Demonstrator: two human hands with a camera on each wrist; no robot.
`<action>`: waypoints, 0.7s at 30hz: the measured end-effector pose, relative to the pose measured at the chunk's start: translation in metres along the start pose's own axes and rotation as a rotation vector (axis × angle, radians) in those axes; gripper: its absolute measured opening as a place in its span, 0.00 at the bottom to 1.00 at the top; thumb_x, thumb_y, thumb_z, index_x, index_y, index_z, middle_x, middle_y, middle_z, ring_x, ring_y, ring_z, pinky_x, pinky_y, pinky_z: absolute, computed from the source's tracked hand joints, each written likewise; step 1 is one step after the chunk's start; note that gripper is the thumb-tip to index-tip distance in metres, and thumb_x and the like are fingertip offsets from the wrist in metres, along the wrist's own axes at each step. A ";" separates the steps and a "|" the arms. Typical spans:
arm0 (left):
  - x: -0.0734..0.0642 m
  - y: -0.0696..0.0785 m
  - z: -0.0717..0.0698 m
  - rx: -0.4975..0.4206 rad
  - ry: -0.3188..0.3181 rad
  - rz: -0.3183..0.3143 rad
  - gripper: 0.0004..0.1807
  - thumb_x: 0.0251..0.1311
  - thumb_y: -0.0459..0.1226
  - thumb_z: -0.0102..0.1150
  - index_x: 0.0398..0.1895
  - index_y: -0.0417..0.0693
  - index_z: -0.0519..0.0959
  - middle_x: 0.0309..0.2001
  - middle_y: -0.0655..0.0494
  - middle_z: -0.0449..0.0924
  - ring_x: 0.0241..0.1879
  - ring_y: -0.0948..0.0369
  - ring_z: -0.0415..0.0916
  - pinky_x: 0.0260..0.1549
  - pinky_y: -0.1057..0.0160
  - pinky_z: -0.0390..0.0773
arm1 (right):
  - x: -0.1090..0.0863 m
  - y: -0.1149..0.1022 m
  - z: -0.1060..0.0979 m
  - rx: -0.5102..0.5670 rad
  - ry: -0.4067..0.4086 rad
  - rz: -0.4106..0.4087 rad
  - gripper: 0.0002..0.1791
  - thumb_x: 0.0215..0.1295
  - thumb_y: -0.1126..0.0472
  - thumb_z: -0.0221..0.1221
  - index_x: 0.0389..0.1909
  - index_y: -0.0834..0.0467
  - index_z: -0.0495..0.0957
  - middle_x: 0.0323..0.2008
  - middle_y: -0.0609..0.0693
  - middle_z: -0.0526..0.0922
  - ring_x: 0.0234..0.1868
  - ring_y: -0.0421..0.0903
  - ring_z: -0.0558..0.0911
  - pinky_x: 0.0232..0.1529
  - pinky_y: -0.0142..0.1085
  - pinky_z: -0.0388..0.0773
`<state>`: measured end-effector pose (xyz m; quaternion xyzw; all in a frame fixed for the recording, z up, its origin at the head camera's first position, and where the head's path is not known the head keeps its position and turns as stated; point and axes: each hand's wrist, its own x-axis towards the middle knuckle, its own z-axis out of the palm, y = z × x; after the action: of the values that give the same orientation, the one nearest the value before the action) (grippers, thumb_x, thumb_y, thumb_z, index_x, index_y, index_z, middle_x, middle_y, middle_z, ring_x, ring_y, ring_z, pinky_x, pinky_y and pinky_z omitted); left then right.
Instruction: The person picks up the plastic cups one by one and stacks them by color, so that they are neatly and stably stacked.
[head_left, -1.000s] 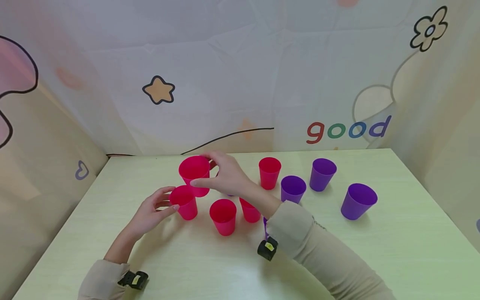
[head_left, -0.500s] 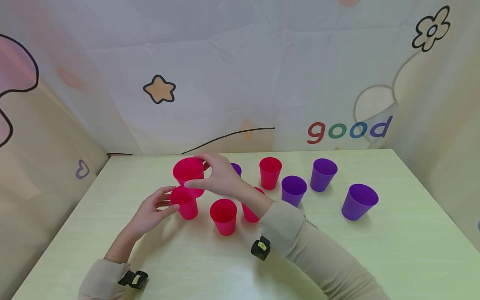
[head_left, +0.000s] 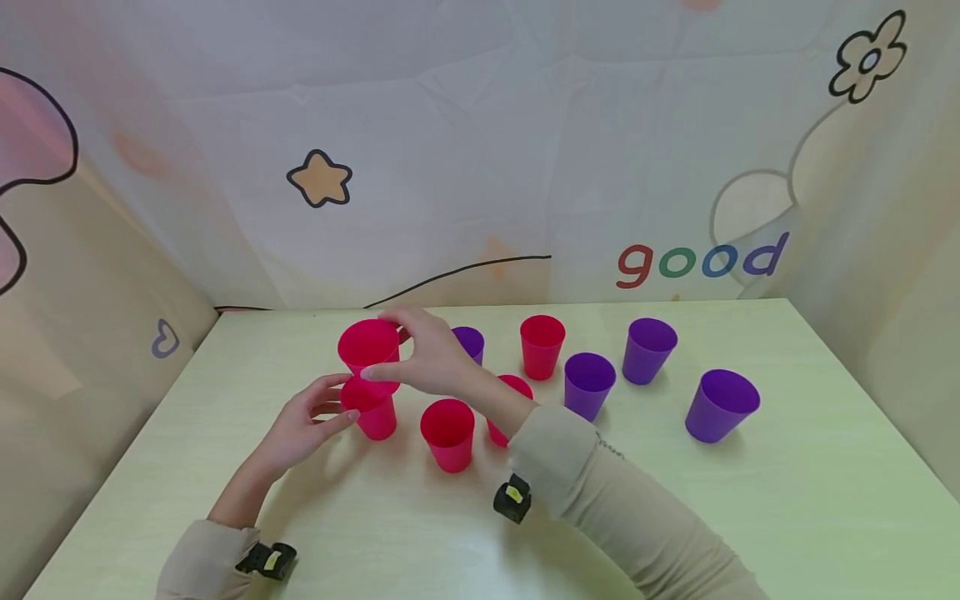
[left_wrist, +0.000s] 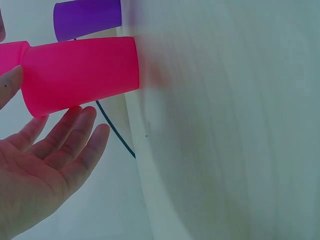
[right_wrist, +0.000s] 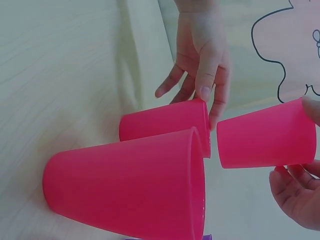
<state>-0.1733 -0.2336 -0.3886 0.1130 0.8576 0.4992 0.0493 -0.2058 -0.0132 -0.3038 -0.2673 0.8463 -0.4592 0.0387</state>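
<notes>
Over the left part of the table, my right hand [head_left: 433, 357] holds a pink-red plastic cup [head_left: 367, 340] by its side, thumb in front and fingers behind. Just below it stands another pink-red cup [head_left: 377, 417], mouth up. My left hand [head_left: 303, 423] has its thumb and fingers at opposite sides of that standing cup, near the rim. In the right wrist view, the raised cup [right_wrist: 267, 135] has its base a small gap off the rim of the standing cup [right_wrist: 162, 120]. A third pink-red cup [head_left: 447, 437] stands just right of the left hand's cup.
Further pink-red cups stand at the back [head_left: 542, 346] and partly behind the right forearm [head_left: 516, 388]. Several purple cups stand upright towards the right, among them a purple cup [head_left: 720, 406] at the far right. A printed curtain [head_left: 450, 167] encloses the table [head_left: 810, 500].
The right hand has moved left and slightly down with its cup, which now overlaps the left hand's cup more. A purple cup behind the right hand has come into view. The left hand stays put.
</notes>
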 end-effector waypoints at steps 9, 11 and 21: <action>-0.001 0.002 0.000 0.002 0.001 0.006 0.31 0.56 0.36 0.60 0.62 0.41 0.61 0.54 0.39 0.68 0.50 0.44 0.69 0.39 0.57 0.78 | 0.005 0.004 0.005 -0.025 -0.016 -0.018 0.37 0.48 0.52 0.67 0.60 0.57 0.66 0.47 0.45 0.73 0.46 0.41 0.71 0.34 0.29 0.74; -0.001 0.002 0.000 0.002 0.001 0.009 0.31 0.56 0.36 0.60 0.62 0.41 0.61 0.54 0.39 0.68 0.50 0.44 0.69 0.39 0.57 0.78 | 0.005 0.004 0.006 -0.034 -0.021 -0.012 0.37 0.48 0.52 0.67 0.60 0.57 0.65 0.48 0.46 0.73 0.47 0.42 0.71 0.35 0.29 0.74; 0.000 0.000 -0.001 0.010 0.005 0.019 0.30 0.56 0.36 0.60 0.61 0.41 0.61 0.54 0.39 0.69 0.50 0.44 0.70 0.40 0.56 0.77 | 0.009 0.002 0.009 -0.043 -0.028 -0.004 0.38 0.47 0.52 0.68 0.60 0.57 0.65 0.50 0.48 0.73 0.48 0.43 0.71 0.34 0.28 0.74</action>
<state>-0.1732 -0.2344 -0.3886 0.1202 0.8591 0.4957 0.0416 -0.2111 -0.0232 -0.3087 -0.2763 0.8547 -0.4372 0.0441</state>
